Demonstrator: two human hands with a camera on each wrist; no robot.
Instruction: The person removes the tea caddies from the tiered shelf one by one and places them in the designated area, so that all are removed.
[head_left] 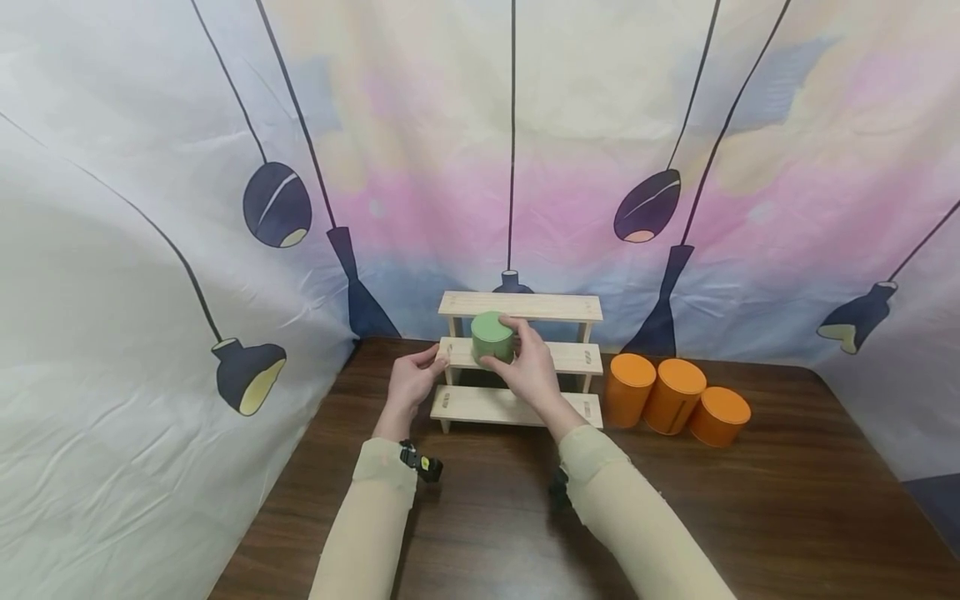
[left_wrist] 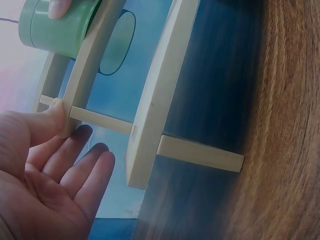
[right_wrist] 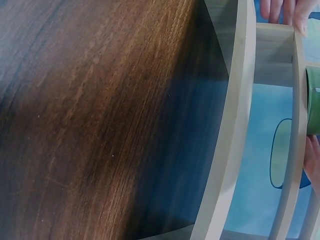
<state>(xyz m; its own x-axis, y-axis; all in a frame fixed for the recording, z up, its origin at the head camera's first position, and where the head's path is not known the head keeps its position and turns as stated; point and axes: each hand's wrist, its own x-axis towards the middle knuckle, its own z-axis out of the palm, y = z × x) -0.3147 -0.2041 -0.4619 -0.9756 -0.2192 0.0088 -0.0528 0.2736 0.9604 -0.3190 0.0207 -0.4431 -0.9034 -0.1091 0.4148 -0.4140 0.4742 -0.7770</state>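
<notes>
A short green canister (head_left: 491, 340) with a flat lid stands upright on the middle tier of a small three-step wooden shelf (head_left: 517, 407), left of that tier's centre. My right hand (head_left: 534, 367) grips it from the right, with fingers at the lid's edge and thumb low on the near side. In the left wrist view, the canister (left_wrist: 55, 31) has its base against the board. My left hand (head_left: 411, 385) pinches the left end of the middle board, thumb on top and fingers beneath. The right wrist view shows the canister (right_wrist: 313, 100) only partly, cut off at the frame's edge.
Three orange canisters stand right of the shelf: a tall one (head_left: 628, 392), another tall one (head_left: 673, 398) and a shorter one (head_left: 718, 418). All rest on a dark wooden table (head_left: 480, 533). A cloth backdrop (head_left: 450, 167) with printed lamps hangs close behind the shelf.
</notes>
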